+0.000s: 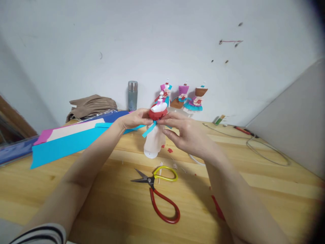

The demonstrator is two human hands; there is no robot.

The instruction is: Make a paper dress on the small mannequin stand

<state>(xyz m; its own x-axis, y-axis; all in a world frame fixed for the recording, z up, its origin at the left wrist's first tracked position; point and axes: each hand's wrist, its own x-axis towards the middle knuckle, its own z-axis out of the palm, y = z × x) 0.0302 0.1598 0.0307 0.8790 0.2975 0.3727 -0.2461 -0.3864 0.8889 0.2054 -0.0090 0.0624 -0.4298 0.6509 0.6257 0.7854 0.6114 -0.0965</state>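
Note:
Upright in front of me is a small white dress form [152, 144], dressed in a red paper top [157, 115] with beads on a pin above its neck. A narrow blue paper strip [149, 129] circles its waist, one end hanging down in front. My left hand [135, 118] pinches the waist from the left, thumb at the strip. From the right, my right hand [186, 130] grips it with fingertips at the waist and thumb lower against the white body. Scissors [150, 181] with one yellow and one red handle lie half open on the table nearer to me.
Behind stand several similar dressed forms [183, 91] and a flask [132, 96]. Coloured paper sheets [66, 145] and a brown cloth [92, 105] lie left. At right are a cable [269, 162] and a red-handled tool [242, 130]. Red paper scraps [170, 150] dot the wooden table [114, 203].

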